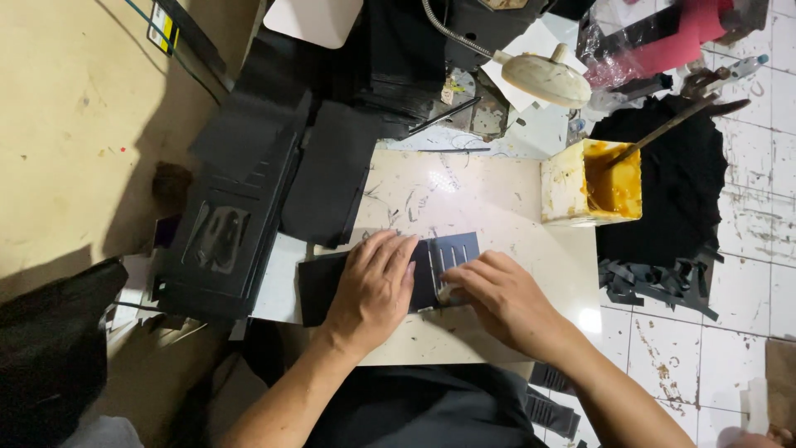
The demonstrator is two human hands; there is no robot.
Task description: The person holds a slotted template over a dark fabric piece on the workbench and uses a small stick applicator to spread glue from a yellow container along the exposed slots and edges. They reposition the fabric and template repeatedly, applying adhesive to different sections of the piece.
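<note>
A flat dark piece with several pale parallel slits [444, 259] lies on a cream, scratched work board [464, 195]. My left hand [373, 286] rests flat on it with the fingers spread, pressing it down. My right hand [497, 294] is beside it, its fingertips pinched on a small pale object at the piece's slotted part; what that object is I cannot tell. A darker strip of the same piece [313, 286] sticks out to the left of my left hand.
A square tub of yellow glue [593, 182] with a stick in it stands at the board's right corner. Stacks of black cut sheets [240, 207] lie to the left. Black scraps [672, 282] cover the tiled floor on the right. A lamp head [543, 79] hangs over the back.
</note>
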